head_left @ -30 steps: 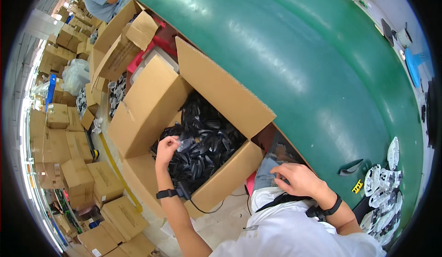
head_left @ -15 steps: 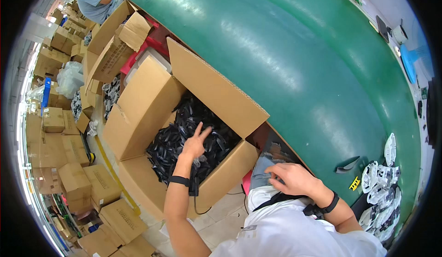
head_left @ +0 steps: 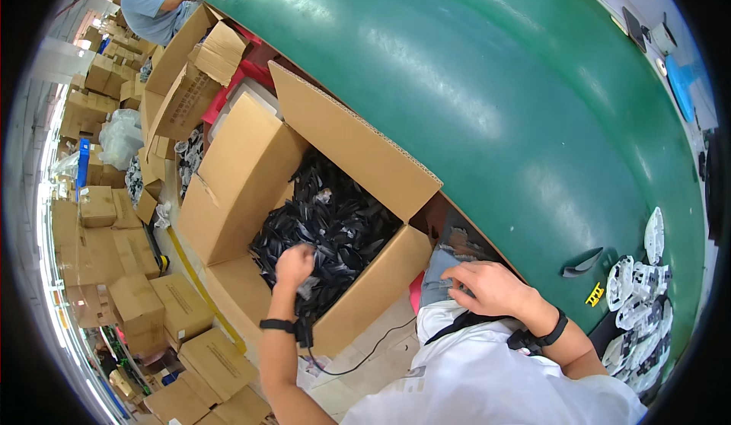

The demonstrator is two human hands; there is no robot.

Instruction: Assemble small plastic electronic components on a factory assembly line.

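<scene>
My left hand (head_left: 295, 266) is over the near-left part of an open cardboard box (head_left: 381, 288), its fingers curled and a little blurred. Whatever they hold, if anything, is hidden. Below it lies a heap of glossy black curved plastic pieces (head_left: 346, 231), with a small translucent scrap (head_left: 307, 288) close to the hand. A black device with a cable (head_left: 304, 332) hangs beside my left wrist. My right hand (head_left: 491, 286) hovers over my lap near the table edge, fingers loosely bent and apart, nothing in them.
The green table (head_left: 457, 98) runs along the right. On it are a loose dark curved piece (head_left: 584, 264), a yellow part (head_left: 595, 294) and several white-and-black shells (head_left: 643, 303). More cartons (head_left: 183, 303) stand at left. A person (head_left: 156, 6) sits at the far left.
My left hand has drawn back toward the near left of the box, its two extended fingers now curled in. My right hand has barely moved. The view has shifted slightly.
</scene>
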